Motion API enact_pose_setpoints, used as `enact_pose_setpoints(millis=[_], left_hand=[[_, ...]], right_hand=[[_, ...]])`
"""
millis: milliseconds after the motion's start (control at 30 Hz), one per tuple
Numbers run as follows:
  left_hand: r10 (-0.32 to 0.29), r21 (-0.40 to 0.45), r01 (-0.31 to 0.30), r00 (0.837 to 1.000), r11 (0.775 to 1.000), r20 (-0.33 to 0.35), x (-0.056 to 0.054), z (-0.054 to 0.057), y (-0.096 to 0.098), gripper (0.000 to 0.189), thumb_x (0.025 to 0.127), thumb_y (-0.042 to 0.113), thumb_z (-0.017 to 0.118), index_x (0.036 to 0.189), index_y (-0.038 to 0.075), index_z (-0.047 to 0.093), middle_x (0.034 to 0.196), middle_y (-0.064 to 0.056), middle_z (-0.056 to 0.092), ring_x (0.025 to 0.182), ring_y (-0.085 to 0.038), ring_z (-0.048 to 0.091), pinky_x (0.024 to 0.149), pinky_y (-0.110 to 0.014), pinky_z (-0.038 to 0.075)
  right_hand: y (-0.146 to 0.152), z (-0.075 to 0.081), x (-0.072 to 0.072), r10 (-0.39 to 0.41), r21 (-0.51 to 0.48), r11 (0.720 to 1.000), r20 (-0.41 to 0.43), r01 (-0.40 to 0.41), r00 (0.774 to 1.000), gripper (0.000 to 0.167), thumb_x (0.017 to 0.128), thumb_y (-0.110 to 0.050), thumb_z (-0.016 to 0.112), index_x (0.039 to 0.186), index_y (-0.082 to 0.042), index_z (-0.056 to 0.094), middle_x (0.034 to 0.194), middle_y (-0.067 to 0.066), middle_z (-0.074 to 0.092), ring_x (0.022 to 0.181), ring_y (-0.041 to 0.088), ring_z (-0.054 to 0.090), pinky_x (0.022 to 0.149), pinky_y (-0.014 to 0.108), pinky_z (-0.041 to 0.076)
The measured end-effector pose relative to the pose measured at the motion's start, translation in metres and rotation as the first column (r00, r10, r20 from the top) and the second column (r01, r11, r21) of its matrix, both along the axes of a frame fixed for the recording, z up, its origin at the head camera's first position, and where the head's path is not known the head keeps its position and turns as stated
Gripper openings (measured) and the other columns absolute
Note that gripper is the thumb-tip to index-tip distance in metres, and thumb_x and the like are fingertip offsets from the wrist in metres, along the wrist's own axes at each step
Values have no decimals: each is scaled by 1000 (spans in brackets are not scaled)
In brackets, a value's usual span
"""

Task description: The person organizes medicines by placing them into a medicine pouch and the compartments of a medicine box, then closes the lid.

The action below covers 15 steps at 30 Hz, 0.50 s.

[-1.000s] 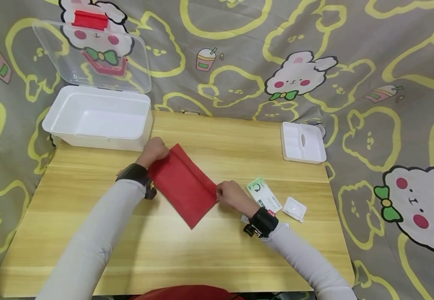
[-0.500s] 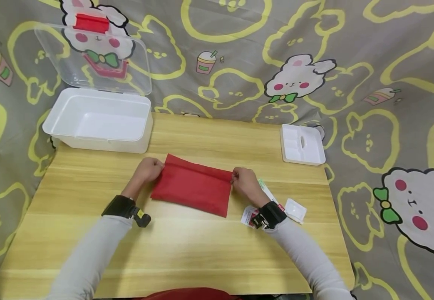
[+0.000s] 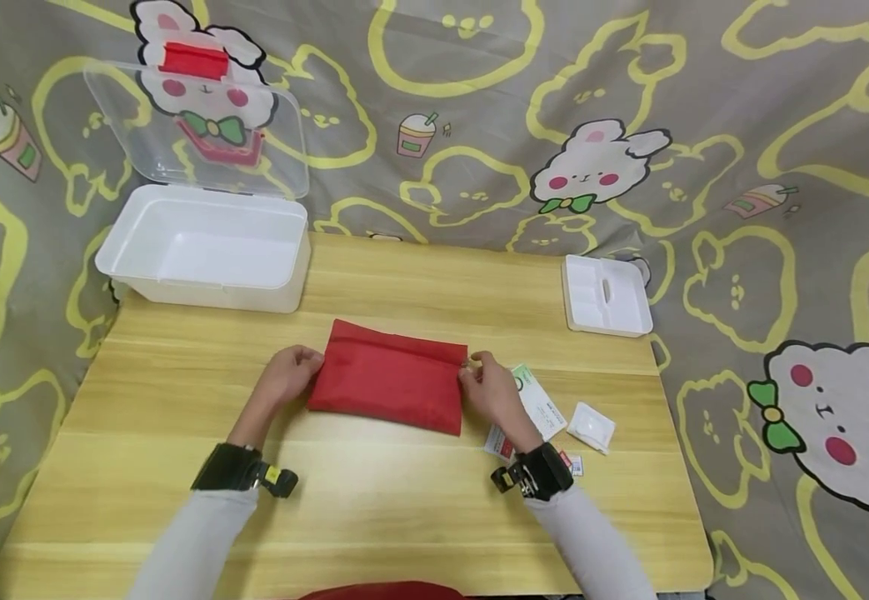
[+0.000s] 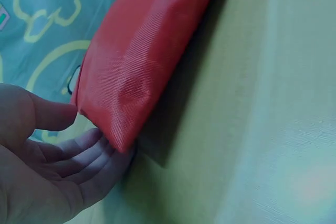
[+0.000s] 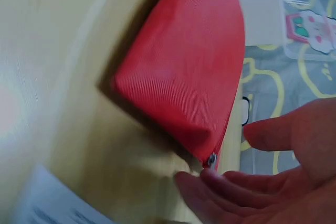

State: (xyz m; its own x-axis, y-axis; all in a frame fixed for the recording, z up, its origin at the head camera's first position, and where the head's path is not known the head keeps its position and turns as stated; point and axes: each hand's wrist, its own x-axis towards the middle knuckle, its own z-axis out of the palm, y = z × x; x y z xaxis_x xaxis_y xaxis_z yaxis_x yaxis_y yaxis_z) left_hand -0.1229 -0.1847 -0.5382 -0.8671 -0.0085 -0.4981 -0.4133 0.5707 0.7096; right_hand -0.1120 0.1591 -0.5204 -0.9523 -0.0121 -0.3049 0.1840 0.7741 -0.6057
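Note:
A flat red zippered pouch [image 3: 392,379] lies at the middle of the wooden table, its long sides running left to right. My left hand [image 3: 289,375] is at the pouch's left end; in the left wrist view its thumb [image 4: 55,115] is right at the upper edge and the fingers reach behind the lower corner, loosely bent. At the right end is my right hand [image 3: 488,387], thumb and fingers spread apart. In the right wrist view, its fingertips are close to the metal zipper pull [image 5: 211,160] at the pouch's corner.
A white box [image 3: 295,271] with a raised clear lid [image 3: 292,154] stands at back left. A white divided tray [image 3: 629,321] sits at back right. Beside my right hand lie a white-green packet [image 3: 542,407], a small white packet [image 3: 591,427] and small printed packets [image 3: 576,465].
The pouch has turned from a slant to nearly level and now lies flat. Both hands have loosened from its corners and shifted slightly toward the person.

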Motion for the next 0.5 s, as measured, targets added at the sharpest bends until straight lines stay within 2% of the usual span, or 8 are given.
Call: enact_pose_setpoints(millis=[100,267,367,500], left_hand=[[-9,-6,9,1000,1000,-5,16,0,0,46,105,32,50,133,-3,57,123,-23,63,111,-34,58,95,-47,47],[3,8,-2,1000,1000,-27,35,-2,8,53,102,36,58,139,-2,53,117,-22,65,105,-32,62,88,-42,48],[27,1,-27,998,1000,-50,41,-5,12,55,100,34,62,139,-3,52,114,-22,66,101,-31,63,85,-40,49],[60,-4,-60,996,998,-64,43,-8,16,52,99,30,65,138,-3,54,111,-21,67,97,-30,63,81,-38,48]], right_hand=[[-2,-2,12,8,22,1000,46,-9,999,50,102,-29,57,140,3,50,102,13,68,85,22,63,74,36,51],[-4,-5,28,-19,12,1000,85,18,996,54,102,-30,58,139,8,49,105,15,65,87,24,61,75,38,51],[-6,-7,33,-20,-5,1000,83,21,996,54,101,-30,58,138,9,50,105,15,65,87,23,60,76,37,51],[-9,-11,34,-4,-17,1000,55,5,998,52,100,-26,61,135,12,53,100,14,65,84,22,59,73,35,50]])
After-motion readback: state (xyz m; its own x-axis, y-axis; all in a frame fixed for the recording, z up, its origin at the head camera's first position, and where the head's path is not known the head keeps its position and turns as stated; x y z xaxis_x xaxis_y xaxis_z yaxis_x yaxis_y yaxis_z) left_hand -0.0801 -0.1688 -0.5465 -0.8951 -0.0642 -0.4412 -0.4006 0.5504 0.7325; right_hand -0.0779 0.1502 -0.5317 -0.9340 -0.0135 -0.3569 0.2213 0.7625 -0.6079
